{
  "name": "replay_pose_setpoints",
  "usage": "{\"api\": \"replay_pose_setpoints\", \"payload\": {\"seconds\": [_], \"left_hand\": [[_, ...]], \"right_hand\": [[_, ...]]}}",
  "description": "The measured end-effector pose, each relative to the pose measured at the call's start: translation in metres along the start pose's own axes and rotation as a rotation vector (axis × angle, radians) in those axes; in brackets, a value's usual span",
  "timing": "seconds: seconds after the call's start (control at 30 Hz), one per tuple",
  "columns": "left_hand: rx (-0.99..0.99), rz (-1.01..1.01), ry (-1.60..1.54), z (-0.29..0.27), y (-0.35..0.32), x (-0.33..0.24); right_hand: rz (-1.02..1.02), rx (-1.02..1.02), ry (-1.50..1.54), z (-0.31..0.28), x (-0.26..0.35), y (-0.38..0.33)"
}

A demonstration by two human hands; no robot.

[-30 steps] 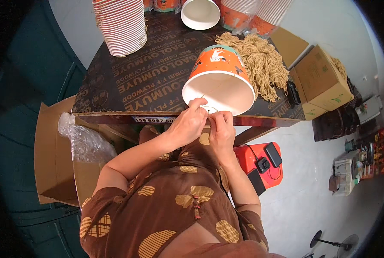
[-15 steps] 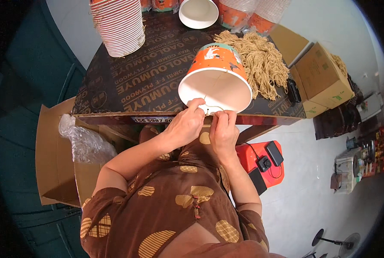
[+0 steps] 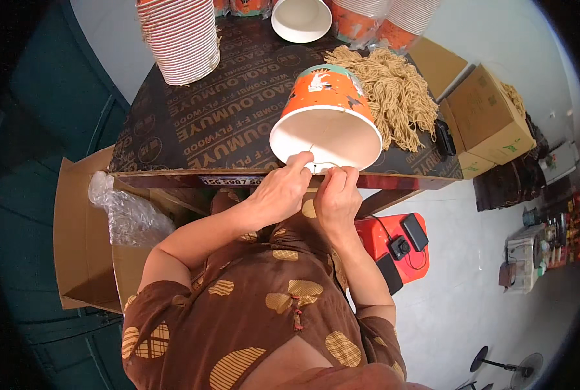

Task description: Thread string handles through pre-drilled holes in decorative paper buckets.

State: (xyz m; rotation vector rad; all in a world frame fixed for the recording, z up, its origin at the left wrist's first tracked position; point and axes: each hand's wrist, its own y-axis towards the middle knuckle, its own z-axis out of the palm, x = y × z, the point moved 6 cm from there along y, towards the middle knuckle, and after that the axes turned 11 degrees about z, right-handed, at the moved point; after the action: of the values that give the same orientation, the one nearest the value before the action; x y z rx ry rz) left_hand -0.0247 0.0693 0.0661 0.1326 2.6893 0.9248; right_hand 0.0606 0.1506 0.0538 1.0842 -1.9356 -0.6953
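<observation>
At the frame's centre, the orange paper bucket [image 3: 326, 120] lies tipped on the bench [image 3: 218, 123], mouth toward the person. Both hands, left [image 3: 280, 192] and right [image 3: 335, 198], pinch a thin string at its near rim. Threading seems underway; steady, fine fingertip control comes next.

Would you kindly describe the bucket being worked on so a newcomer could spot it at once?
On the dark printed board, at its near edge, an orange paper bucket lies tipped, white inside facing the person. Both hands pinch its rim. Unlike the upright stacked tubs behind, it is single and on its side.
</observation>
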Motion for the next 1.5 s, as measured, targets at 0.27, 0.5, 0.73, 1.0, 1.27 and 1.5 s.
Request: {"api": "replay_pose_setpoints", "payload": {"seconds": [0.27, 0.5, 0.73, 1.0, 1.27, 1.5], "left_hand": [[0.098, -0.072, -0.004, 0.006, -0.006, 0.005], [-0.254, 0.014, -0.092, -0.024, -0.011, -0.002], [-0.338, -0.015, -0.194, -0.037, -0.019, 0.004], [-0.382, 0.030, -0.118, -0.060, -0.022, -0.004], [-0.382, -0.116, 0.497, -0.164, 0.015, 0.029], [-0.016, -0.154, 0.542, -0.165, 0.020, 0.072]], "right_hand": [[-0.003, 0.004, 0.015, -0.006, -0.005, 0.002], [0.088, 0.082, 0.246, -0.028, -0.017, 0.007], [0.375, 0.213, 0.333, -0.004, -0.034, 0.024], [0.219, 0.290, 0.268, 0.010, -0.018, 0.045], [0.118, 0.259, 0.183, 0.009, -0.033, 0.049], [0.119, 0.380, 0.349, 0.021, -0.065, 0.066]]}}
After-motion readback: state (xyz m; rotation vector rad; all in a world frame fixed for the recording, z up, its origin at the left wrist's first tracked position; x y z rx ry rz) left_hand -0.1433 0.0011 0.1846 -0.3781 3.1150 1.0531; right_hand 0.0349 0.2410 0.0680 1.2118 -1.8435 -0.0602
